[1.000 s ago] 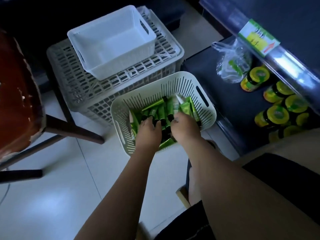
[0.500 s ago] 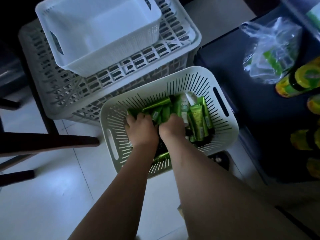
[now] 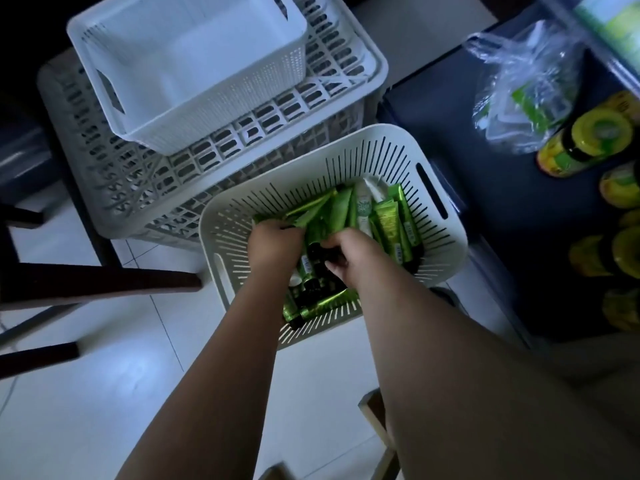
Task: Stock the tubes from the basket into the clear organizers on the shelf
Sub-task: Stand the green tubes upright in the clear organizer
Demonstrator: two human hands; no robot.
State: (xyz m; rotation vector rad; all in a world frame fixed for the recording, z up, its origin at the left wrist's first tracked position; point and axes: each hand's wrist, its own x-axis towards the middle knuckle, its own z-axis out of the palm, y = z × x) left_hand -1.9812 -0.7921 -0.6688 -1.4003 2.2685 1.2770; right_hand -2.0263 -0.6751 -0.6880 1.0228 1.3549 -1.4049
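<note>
Pale tiled floor (image 3: 86,410) under slotted basket (image 3: 367,133), grey crate (image 3: 138,188), perhaps chair legs (image 3: 104,282).

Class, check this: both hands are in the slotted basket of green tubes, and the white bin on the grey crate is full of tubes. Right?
No: the head view shows the white bin on the grey crate empty. The left hand and right hand are indeed in the slotted basket of green tubes.

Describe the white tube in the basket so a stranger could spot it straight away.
Start at the slotted basket on the floor, where the left hand and right hand dig among green tubes. At the pile's far edge, beyond the right hand, lies the white tube: pale-bodied with a green label, while its neighbours are green.
</note>
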